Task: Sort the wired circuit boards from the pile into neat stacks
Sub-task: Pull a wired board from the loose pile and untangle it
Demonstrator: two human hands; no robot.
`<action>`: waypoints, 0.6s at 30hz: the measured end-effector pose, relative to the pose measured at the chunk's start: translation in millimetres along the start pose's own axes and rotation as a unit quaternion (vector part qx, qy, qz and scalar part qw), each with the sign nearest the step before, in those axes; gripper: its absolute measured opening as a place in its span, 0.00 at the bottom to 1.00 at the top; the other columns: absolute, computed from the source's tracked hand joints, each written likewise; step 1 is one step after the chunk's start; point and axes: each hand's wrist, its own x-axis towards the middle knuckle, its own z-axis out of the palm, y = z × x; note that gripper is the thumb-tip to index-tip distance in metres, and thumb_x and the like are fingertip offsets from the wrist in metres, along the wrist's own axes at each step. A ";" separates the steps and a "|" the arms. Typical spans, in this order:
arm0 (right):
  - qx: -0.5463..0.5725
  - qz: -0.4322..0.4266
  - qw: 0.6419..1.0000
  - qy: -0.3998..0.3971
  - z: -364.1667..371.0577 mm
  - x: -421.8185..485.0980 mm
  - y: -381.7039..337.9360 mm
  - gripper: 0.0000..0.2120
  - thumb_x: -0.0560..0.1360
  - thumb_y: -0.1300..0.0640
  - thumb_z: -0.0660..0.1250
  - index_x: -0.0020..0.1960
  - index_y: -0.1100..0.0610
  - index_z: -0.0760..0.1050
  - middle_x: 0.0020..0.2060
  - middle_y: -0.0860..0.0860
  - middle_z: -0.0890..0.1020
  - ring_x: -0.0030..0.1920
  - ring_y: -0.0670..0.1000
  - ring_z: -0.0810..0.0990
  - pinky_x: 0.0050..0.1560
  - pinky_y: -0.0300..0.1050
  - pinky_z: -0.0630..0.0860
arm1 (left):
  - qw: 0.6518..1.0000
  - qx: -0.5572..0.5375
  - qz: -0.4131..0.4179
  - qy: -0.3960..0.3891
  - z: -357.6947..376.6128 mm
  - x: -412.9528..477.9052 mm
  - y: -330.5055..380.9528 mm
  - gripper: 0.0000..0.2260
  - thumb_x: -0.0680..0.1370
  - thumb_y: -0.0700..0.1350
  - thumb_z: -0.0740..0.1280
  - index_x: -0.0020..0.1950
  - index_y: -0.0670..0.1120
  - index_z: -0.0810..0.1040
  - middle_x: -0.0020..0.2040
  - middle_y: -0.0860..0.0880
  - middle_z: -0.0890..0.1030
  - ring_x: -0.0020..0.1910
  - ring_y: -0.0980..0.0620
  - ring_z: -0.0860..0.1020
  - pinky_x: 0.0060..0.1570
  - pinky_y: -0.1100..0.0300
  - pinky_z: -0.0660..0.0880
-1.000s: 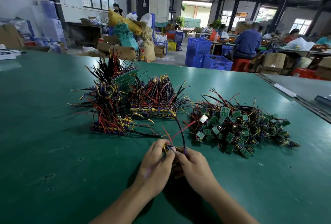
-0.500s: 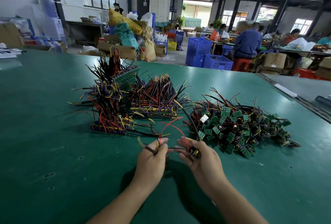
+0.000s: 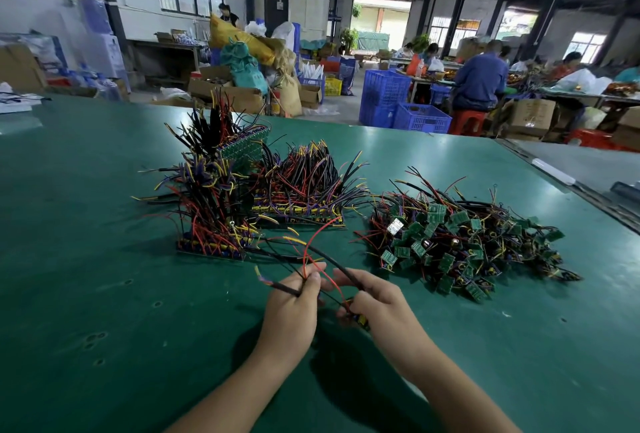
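Wired circuit board (image 3: 361, 320) is gripped in the right hand (image 3: 381, 304); the left hand (image 3: 294, 311) pinches its wires (image 3: 282, 288), just beside the right.

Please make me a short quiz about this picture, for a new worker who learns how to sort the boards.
1. True or false: the loose pile lies to the right of the neat stacks.
2. What does the left hand pinch? A. wires B. a crate C. a box
3. Fill the gap: the right hand grips a small board; the table top is ___ in colour.
Key: 1 true; 2 A; 3 green.
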 end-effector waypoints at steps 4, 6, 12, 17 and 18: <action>-0.265 -0.089 0.960 -0.013 -1.4 -1.5 3.7 0.17 0.75 0.59 0.69 0.55 0.37 0.75 0.35 0.39 0.82 0.32 0.40 0.77 0.38 0.35 0.74 | 0.999 0.032 0.025 -0.007 -0.7 -1.0 0.3 0.17 0.81 0.41 0.62 0.35 0.54 0.80 0.33 0.61 0.80 0.38 0.66 0.77 0.41 0.76 0.68; -0.331 -0.110 0.937 0.006 -0.2 -1.1 6.5 0.17 0.77 0.57 0.68 0.61 0.39 0.74 0.34 0.39 0.81 0.35 0.38 0.78 0.40 0.29 0.72 | 0.999 0.042 0.023 -0.018 -0.5 -1.2 -0.4 0.13 0.81 0.41 0.62 0.40 0.50 0.82 0.38 0.60 0.82 0.40 0.64 0.78 0.43 0.72 0.71; -0.241 -0.063 0.964 0.088 -4.5 4.6 11.4 0.10 0.79 0.63 0.63 0.54 0.50 0.76 0.37 0.49 0.84 0.37 0.44 0.82 0.45 0.42 0.80 | 0.998 -0.021 0.050 0.012 -3.4 -4.9 6.1 0.11 0.80 0.37 0.62 0.50 0.54 0.69 0.46 0.54 0.84 0.28 0.47 0.81 0.31 0.57 0.78; 0.026 -0.014 0.989 0.145 -7.4 8.7 10.5 0.15 0.78 0.69 0.64 0.53 0.50 0.79 0.40 0.47 0.82 0.37 0.43 0.78 0.41 0.37 0.78 | 0.997 -0.073 -0.030 0.003 -6.7 -4.3 10.6 0.09 0.81 0.40 0.62 0.51 0.54 0.64 0.38 0.50 0.85 0.28 0.45 0.82 0.27 0.64 0.73; 0.062 -0.016 0.986 0.152 -6.5 9.0 11.1 0.16 0.79 0.69 0.63 0.54 0.50 0.79 0.40 0.46 0.82 0.36 0.43 0.78 0.40 0.36 0.77 | 0.995 -0.085 -0.050 -0.012 -5.7 -4.4 10.6 0.09 0.81 0.41 0.62 0.53 0.54 0.64 0.37 0.49 0.85 0.30 0.46 0.83 0.27 0.65 0.74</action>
